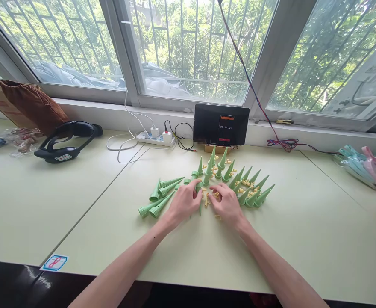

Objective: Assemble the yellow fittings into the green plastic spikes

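Note:
My left hand point(187, 199) is closed around a green plastic watering spike point(200, 210), whose narrow tip points down below the fingers. My right hand point(228, 204) faces it with thumb and forefinger pinched by a small yellow plastic valve point(206, 201); the fingers partly hide what they grip. More yellow valves point(218, 217) lie loose around the right hand. Left of my hands, several green spikes point(157, 208) lie on their sides. Behind and to the right, other green spikes point(252, 197) stand point up or lean in rows among yellow pieces.
A tablet point(221, 126) showing a timer leans by the window. Next to it are a power strip point(156, 139) and cables. A black headset point(68, 143) and a brown pouch point(36, 105) lie at left. Bagged items point(364, 167) lie at far right on the pale table point(111, 239).

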`<act>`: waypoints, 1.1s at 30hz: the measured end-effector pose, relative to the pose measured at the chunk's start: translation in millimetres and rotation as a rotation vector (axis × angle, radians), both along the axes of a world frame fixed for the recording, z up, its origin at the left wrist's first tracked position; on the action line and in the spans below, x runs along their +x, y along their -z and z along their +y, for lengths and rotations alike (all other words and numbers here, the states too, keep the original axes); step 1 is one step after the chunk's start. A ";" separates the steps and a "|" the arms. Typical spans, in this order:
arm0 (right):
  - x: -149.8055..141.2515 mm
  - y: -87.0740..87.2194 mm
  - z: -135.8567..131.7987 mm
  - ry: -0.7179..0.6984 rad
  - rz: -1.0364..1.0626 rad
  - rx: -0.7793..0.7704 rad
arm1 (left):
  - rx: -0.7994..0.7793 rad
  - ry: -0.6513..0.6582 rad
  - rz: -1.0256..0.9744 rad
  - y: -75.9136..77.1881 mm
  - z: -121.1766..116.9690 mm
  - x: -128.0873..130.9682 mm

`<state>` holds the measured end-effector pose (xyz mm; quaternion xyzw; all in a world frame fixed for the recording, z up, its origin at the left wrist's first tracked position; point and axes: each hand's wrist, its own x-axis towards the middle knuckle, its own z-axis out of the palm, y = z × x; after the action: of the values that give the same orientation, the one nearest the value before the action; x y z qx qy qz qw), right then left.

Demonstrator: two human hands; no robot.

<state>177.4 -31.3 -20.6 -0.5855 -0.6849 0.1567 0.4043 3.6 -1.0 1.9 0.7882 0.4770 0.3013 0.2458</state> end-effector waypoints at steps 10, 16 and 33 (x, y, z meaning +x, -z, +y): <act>0.9 2.6 0.8 0.000 -0.113 -0.030 | 0.007 0.003 -0.032 -3.3 0.1 0.8; 0.6 1.4 0.4 0.018 -0.063 -0.005 | -0.026 0.019 -0.082 -7.1 0.8 -0.6; -2.2 -5.0 -0.9 0.056 0.201 0.079 | 0.010 0.144 0.130 -7.0 -3.1 -2.3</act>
<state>175.2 -32.2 -15.5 -0.5693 -0.6299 0.1765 0.4979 1.2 -4.0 8.9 0.8397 0.4324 0.2334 0.2314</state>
